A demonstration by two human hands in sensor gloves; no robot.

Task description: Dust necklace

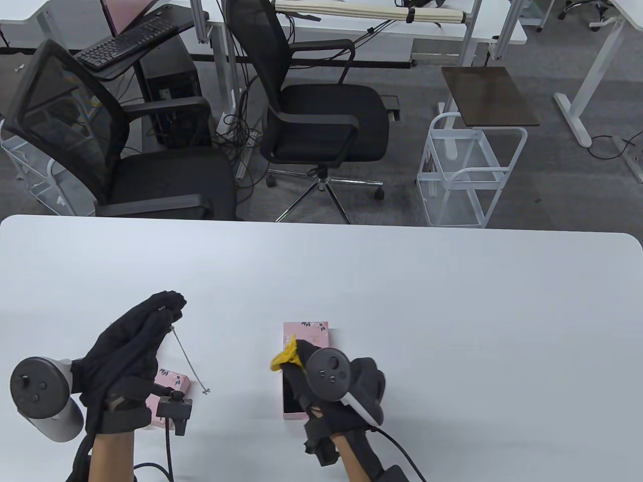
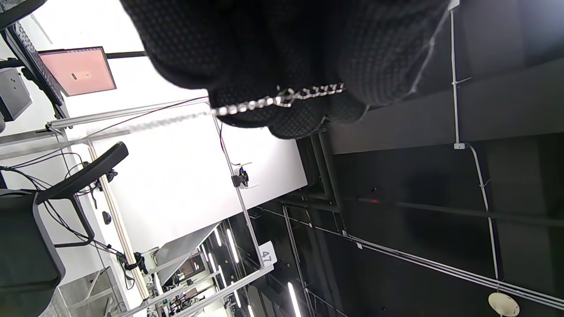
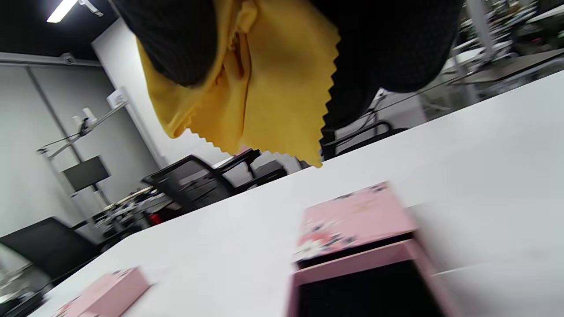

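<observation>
Necklace [image 1: 190,360] pinched at its upper end by left hand [image 1: 135,346], fingertips [image 1: 168,304] pressed together on silver chain, seen close up in left wrist view [image 2: 282,97] crossing the gloved fingertips. Chain hanging slantwise down and to the right from the pinch, small pendant [image 1: 205,390] at its lower end at or just above white table [image 1: 402,281]; contact not discernible. Yellow cloth [image 1: 284,357] bunched and gripped in right hand [image 1: 326,386], zigzag-cut edge showing below the fingers in right wrist view [image 3: 260,88]. Right hand over open pink floral box [image 1: 305,331], dark interior [image 3: 370,295] visible beneath the cloth. Second pink floral piece [image 1: 171,384] lying flat just below left hand, beside the pendant, partly hidden by the glove. Grey trackers strapped to both hands. Black office chairs [image 1: 321,115] and white wire cart [image 1: 467,170] beyond the far table edge.
</observation>
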